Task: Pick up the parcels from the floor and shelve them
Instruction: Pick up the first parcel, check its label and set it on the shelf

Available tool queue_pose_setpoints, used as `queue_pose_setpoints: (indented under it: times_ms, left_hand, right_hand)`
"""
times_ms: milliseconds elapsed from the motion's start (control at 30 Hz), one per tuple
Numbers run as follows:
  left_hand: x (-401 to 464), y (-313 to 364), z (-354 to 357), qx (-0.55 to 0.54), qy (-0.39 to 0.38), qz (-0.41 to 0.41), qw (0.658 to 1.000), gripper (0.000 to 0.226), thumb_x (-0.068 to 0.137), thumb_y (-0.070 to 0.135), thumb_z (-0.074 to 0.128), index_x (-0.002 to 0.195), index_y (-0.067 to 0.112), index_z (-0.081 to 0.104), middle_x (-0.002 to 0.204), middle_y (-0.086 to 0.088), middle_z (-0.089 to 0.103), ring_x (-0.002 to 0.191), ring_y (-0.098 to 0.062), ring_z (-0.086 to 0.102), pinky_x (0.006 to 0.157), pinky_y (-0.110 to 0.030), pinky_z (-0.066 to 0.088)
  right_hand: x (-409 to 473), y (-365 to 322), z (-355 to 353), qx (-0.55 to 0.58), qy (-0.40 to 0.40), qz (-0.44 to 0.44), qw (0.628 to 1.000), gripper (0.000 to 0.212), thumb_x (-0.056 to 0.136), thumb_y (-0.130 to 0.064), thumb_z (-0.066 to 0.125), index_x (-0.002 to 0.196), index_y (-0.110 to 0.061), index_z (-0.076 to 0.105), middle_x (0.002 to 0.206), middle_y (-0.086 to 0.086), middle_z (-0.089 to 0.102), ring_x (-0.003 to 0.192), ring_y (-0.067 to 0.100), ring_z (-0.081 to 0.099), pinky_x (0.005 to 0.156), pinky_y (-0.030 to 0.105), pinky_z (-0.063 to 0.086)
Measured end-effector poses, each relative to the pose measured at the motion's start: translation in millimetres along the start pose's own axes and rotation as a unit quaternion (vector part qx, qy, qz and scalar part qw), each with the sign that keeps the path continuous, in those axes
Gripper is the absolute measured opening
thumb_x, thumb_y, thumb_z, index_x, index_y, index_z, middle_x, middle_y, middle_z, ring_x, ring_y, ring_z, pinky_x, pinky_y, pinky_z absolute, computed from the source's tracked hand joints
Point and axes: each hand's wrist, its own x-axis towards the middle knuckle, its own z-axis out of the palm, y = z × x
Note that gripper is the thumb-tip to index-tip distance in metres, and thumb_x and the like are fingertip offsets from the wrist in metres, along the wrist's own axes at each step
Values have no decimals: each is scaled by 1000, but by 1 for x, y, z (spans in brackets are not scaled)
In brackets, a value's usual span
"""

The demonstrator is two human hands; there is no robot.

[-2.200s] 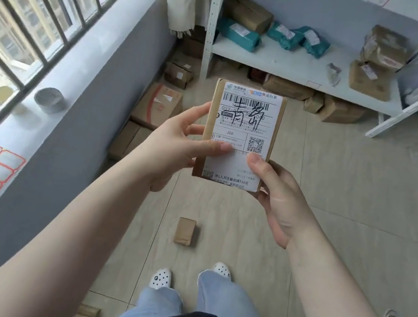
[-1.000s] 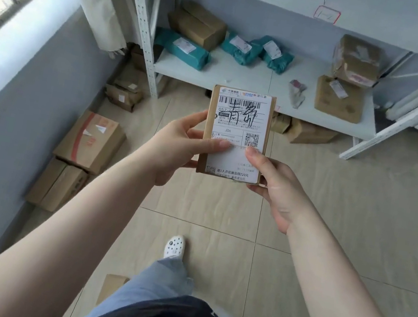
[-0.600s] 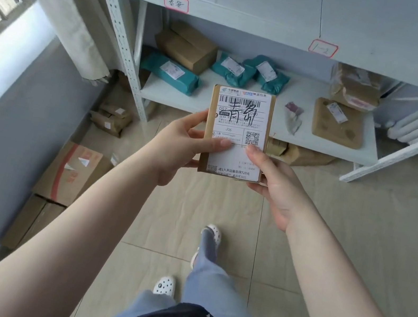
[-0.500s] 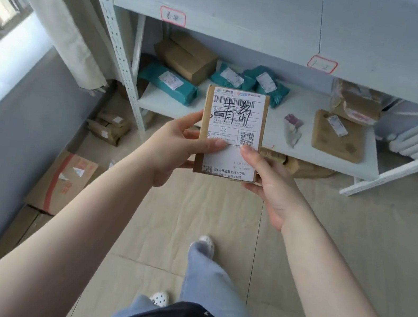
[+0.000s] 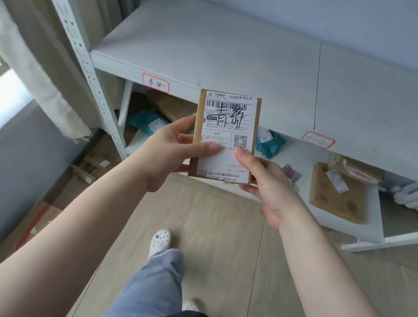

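A small brown cardboard parcel (image 5: 226, 122) with a white shipping label and black handwriting is held upright in front of me. My left hand (image 5: 167, 151) grips its left edge, thumb on the label. My right hand (image 5: 264, 185) supports its lower right corner from beneath, thumb on the label. Behind the parcel runs the front edge of a white metal shelf (image 5: 220, 57), whose upper board is bare. Two red-bordered tags (image 5: 155, 83) are stuck on that edge.
The lower shelf board (image 5: 376, 216) carries teal mailer bags (image 5: 270, 142), a flat brown parcel (image 5: 336, 192) and brown boxes. More cardboard boxes (image 5: 89, 165) lie on the floor by the grey wall at left. A perforated upright post (image 5: 81, 52) and curtain stand left. My feet are on beige tiles.
I have walked toward the shelf with the parcel in both hands. The view has lifted, so the bare upper board now fills the top and the lower board is partly hidden.
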Motion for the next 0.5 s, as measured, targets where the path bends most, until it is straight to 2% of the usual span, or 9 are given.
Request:
queue_pose_setpoints:
  times_ms: [133, 200, 300, 333, 433, 500]
  left_hand:
    - [74, 30, -9, 10, -18, 10, 1000, 58, 82, 13, 77, 137, 22, 61, 116, -9, 75, 98, -23, 74, 65, -27, 59]
    - [112, 50, -17, 11, -33, 13, 999, 63, 82, 11, 77, 140, 22, 58, 117, -9, 75, 95, -20, 75, 65, -27, 59]
    - [157, 77, -27, 38, -51, 26, 998, 70, 79, 10, 81, 143, 24, 55, 120, -11, 73, 99, -25, 75, 69, -30, 61]
    - [170, 85, -29, 43, -50, 33, 997, 72, 78, 9, 82, 143, 24, 54, 121, -12, 72, 100, -26, 74, 69, -30, 61]
    - [201, 107, -32, 51, -56, 54, 996, 80, 72, 7, 86, 142, 24, 52, 121, -13, 70, 101, -24, 73, 73, -32, 62]
    - [214, 120, -31, 49, -64, 68, 994, 85, 65, 13, 85, 142, 24, 52, 120, -11, 70, 104, -24, 73, 80, -37, 62]
  right_hand:
    - [59, -32, -12, 5, 29, -7, 1000, 18, 87, -43, 61, 87, -28, 71, 86, -16, 75, 93, 8, 63, 102, 40, 46]
    - [90, -50, -16, 4, 41, -16, 999, 21, 88, -43, 60, 91, -25, 71, 97, -9, 76, 96, 10, 64, 103, 39, 45]
    - [126, -74, -18, 20, 61, -13, 998, 23, 89, -40, 59, 98, -23, 70, 108, -1, 75, 103, 13, 66, 102, 38, 45]
    - [137, -81, -19, 29, 64, -18, 997, 22, 90, -39, 58, 101, -23, 70, 106, -1, 76, 100, 12, 67, 98, 35, 47]
    - [159, -98, -21, 60, 82, -49, 994, 15, 93, -33, 56, 98, -24, 68, 90, -9, 75, 78, -5, 69, 76, 18, 51]
    - [168, -108, -26, 60, 96, -76, 991, 13, 93, -33, 56, 95, -27, 67, 84, -17, 75, 76, -9, 68, 73, 16, 50]
